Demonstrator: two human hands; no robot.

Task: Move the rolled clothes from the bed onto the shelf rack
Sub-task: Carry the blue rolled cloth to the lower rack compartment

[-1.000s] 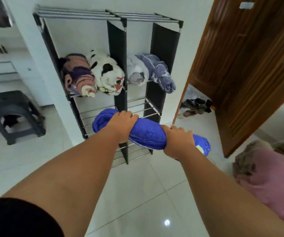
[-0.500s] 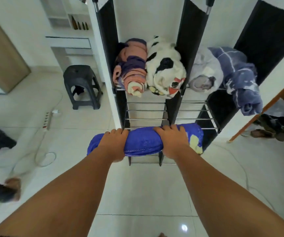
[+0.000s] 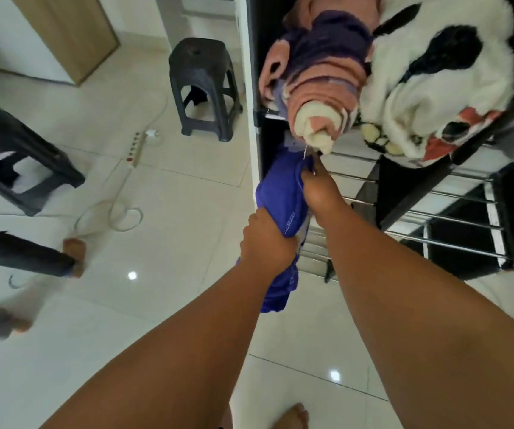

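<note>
Both my hands grip a blue rolled cloth [image 3: 282, 196] that points end-first into the shelf rack [image 3: 435, 218], at the level under the filled one. My right hand [image 3: 319, 188] holds its far end at the rack's steel bars. My left hand [image 3: 265, 246] grips its near part, and the tail hangs down below. On the level above lie a pink-and-purple roll [image 3: 320, 75] and a white roll with black patches [image 3: 435, 82]. The bed is out of view.
A dark plastic stool [image 3: 204, 88] stands left of the rack, another dark stool [image 3: 11, 168] at the far left. A power strip [image 3: 134, 149] and a looped cable [image 3: 116, 212] lie on the tiled floor. Another person's feet [image 3: 74, 257] stand at the left.
I have come closer to the rack. The blue roll has turned from crosswise to end-first, and its far end has gone in under the pink-and-purple roll.
</note>
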